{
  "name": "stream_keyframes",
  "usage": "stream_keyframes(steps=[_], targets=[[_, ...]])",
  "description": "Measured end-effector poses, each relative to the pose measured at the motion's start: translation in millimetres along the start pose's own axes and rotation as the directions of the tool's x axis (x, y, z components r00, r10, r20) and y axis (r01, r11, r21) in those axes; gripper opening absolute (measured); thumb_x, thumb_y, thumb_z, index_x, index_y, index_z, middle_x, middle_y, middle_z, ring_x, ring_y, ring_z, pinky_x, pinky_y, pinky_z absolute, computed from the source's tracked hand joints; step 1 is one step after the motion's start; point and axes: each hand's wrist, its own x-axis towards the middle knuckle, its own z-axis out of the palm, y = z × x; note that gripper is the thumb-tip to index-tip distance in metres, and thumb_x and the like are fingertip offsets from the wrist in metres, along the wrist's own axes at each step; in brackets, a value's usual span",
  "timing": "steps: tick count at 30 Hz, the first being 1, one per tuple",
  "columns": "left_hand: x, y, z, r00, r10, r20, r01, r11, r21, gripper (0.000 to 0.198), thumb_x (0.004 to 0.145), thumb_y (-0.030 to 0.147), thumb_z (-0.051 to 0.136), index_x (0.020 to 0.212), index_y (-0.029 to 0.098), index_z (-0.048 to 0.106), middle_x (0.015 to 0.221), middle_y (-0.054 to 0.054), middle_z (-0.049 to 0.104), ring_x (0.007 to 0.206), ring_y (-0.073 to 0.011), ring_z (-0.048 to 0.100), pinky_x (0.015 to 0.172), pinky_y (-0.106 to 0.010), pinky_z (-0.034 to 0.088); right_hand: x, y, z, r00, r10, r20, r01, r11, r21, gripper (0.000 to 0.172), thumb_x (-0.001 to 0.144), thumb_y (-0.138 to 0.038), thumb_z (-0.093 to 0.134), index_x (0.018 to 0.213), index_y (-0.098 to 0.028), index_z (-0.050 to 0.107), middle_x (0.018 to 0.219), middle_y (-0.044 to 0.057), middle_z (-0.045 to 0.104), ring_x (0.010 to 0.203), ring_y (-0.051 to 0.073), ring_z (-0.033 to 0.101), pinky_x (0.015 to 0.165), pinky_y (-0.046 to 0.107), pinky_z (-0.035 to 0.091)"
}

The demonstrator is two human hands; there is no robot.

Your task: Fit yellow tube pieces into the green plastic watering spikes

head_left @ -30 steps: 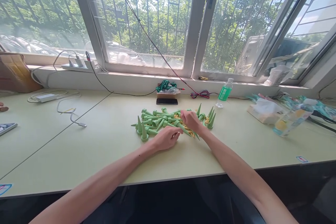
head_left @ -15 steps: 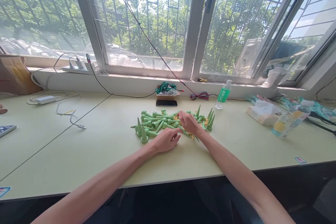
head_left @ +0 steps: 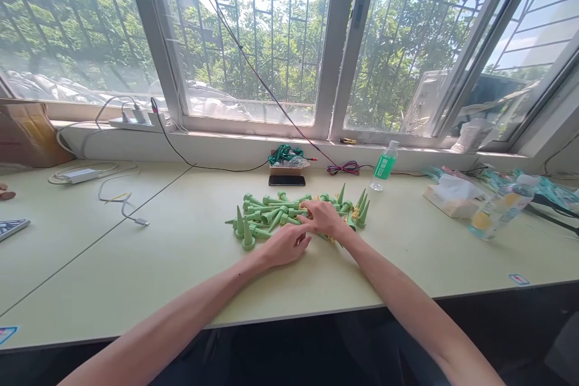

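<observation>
A pile of green plastic watering spikes (head_left: 266, 215) lies on the table, some standing on their caps with points up. Small yellow pieces (head_left: 332, 240) show among them on the right side. My left hand (head_left: 288, 244) rests at the pile's near edge, fingers curled inward; whatever it may hold is hidden. Over the pile, my right hand (head_left: 323, 218) bends its fingers down and meets the left hand's fingertips. Anything between the right fingers is too small or hidden to name.
Behind the pile lie a black phone (head_left: 287, 181) and a small box with green material (head_left: 289, 160). A water bottle (head_left: 383, 167) stands at the back right; a tissue box (head_left: 452, 200) and another bottle (head_left: 502, 208) are farther right. A white cable (head_left: 124, 205) lies left.
My right hand has come down and nearer, from over the pile to the fingertips of my left hand. The left hand has stayed almost in place.
</observation>
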Motion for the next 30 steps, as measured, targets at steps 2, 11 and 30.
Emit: stream_keyframes(steps=[2,11,30], targets=[[0,0,0.3,1.0,0.003,0.002,-0.003,1.0,-0.008,0.027,0.088,0.022,0.043,0.105,0.02,0.064,0.058,0.003,0.053,0.052,-0.0113,0.043,0.058,-0.023,0.034,0,-1,0,1.0,-0.004,0.016,0.004,1.0,-0.024,0.025,0.088,-0.041,0.056,0.1,-0.019,0.062,0.078,0.002,0.063,0.067,0.014,0.054,0.062,0.024,0.029],[1,-1,0.6,0.998,-0.026,-0.065,0.021,0.997,-0.08,0.023,0.09,0.024,0.041,0.095,0.02,0.063,0.057,0.004,0.046,0.052,-0.0106,0.038,0.057,-0.023,0.031,2,-1,3,1.0,0.028,-0.012,-0.028,0.999,-0.022,0.024,0.089,-0.037,0.053,0.102,-0.019,0.062,0.079,0.004,0.065,0.07,0.016,0.055,0.063,0.025,0.031],[11,-1,-5.7,0.858,-0.495,-0.14,0.184,0.549,-0.815,0.037,0.089,0.055,0.04,0.101,0.021,0.046,0.072,0.003,0.054,0.036,-0.0095,0.052,0.031,-0.022,0.039,0,-15,5,0.921,0.005,-0.39,0.152,0.917,0.369,0.032,0.093,-0.042,0.048,0.077,-0.017,0.06,0.064,0.0,0.054,0.059,0.011,0.045,0.06,0.023,0.037]])
